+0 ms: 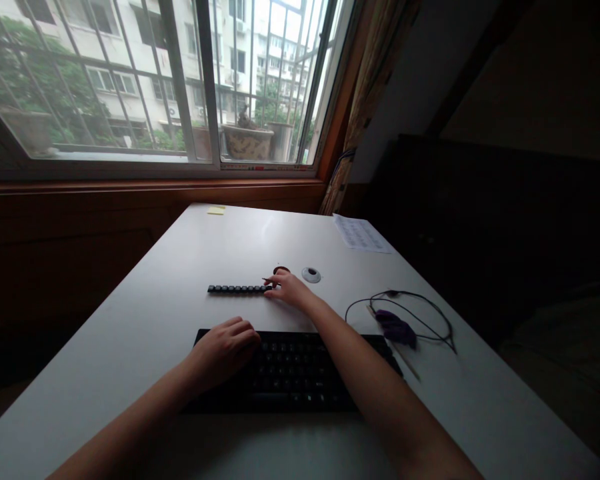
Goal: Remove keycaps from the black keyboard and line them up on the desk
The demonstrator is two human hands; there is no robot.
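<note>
A black keyboard (290,373) lies on the white desk. My left hand (227,343) rests over its upper left part, fingers curled and pressed together, their tips hidden from view. Farther back, several black keycaps (237,289) stand in a straight row. At the right end of that row my right hand (286,288) pinches a keycap (269,288) between thumb and fingers. A thin dark pointed thing juts out leftward from the same fingers; its kind cannot be made out. My right forearm crosses above the keyboard and hides some of its keys.
Just behind my right hand is a dark reddish round thing (281,270), beside a grey round desk grommet (311,275). On the right lie a black cable (450,327), a purple cloth-like piece (396,329) and a thin stick (407,363). Printed paper (363,235) and yellow sticky notes (216,210) lie farther back.
</note>
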